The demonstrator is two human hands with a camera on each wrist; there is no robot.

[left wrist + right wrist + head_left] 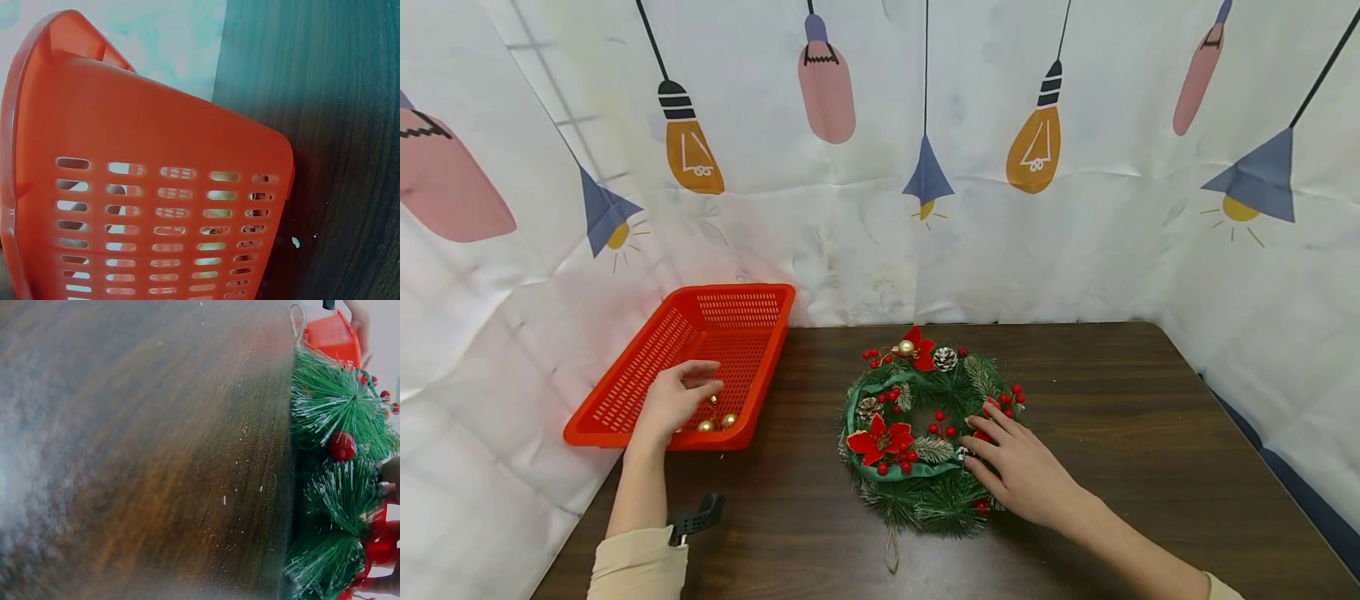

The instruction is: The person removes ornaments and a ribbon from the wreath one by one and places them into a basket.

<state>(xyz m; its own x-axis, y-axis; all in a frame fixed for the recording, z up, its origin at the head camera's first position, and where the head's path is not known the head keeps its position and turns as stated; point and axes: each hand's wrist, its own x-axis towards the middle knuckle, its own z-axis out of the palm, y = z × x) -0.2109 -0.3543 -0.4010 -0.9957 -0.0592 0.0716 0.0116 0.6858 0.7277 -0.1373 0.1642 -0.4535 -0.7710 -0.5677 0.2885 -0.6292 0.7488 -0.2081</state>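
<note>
A round green Christmas wreath (951, 500) lies on the table, trimmed with red poinsettias (880, 439), red berries, pinecones (945, 359), a gold ball (906, 347) and a green ribbon (852, 417). My right hand (1018, 467) rests on the wreath's right side with fingers spread; in the right wrist view its fingertips touch the red trimmings. Over the red basket (767, 367), my left hand (673, 402) hangs with thumb and fingers apart. Just below its fingers, several small gold balls (728, 421) lie in the basket's near end. The left wrist view shows only the basket's slotted outside (156, 125).
The dark wooden table (1120, 400) reaches back to a white curtain (865, 250) printed with lamps. A twine loop (892, 552) sticks out from the wreath's near edge. White specks (295, 242) dot the tabletop beside the basket.
</note>
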